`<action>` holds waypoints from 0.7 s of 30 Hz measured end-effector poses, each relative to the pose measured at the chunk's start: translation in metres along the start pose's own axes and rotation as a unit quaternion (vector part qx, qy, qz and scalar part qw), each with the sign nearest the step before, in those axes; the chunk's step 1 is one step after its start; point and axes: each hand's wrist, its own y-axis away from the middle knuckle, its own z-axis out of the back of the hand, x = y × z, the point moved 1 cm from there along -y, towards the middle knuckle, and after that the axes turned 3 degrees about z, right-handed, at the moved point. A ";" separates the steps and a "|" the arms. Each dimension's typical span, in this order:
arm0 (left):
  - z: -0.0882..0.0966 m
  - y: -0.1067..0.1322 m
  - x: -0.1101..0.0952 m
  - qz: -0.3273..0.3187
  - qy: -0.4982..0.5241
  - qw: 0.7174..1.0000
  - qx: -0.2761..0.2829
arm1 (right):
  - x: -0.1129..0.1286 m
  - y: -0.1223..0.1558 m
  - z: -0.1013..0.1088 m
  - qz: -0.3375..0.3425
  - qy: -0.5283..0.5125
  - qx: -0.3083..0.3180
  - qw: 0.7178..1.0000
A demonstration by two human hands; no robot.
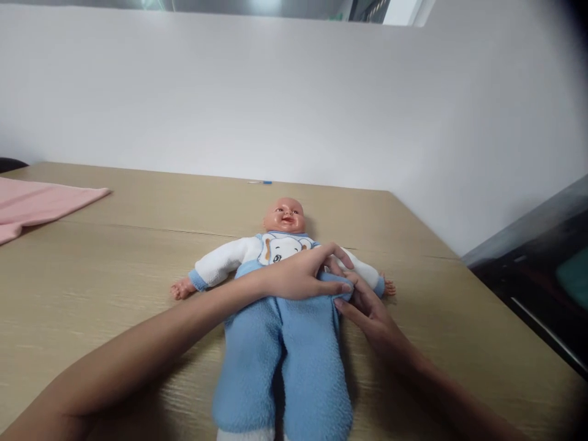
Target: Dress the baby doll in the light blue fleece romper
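A baby doll (pixel 285 215) lies on its back on the table, head away from me and arms spread. It wears a white top (pixel 225 260) with blue cuffs and a bear face on the chest, and fuzzy blue pants (pixel 252 355). My left hand (pixel 301 272) reaches across the doll's belly, its fingers closed on the pants' waistband at the doll's side on my right. At that same spot my right hand (pixel 367 309) pinches the edge of the blue waistband between thumb and fingers. The doll's feet are cut off by the lower frame edge.
A pink cloth (pixel 43 205) lies at the table's left. Near the far edge of the wooden table (pixel 151 202) is a thin pen-like item (pixel 261 182) with a blue end. A white wall (pixel 206 92) stands behind, and a dark object (pixel 537 275) stands at the right.
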 end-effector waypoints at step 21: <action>-0.004 -0.003 0.019 -0.022 -0.101 0.989 -0.109 | -0.016 0.003 0.001 0.022 -0.014 -0.031 0.999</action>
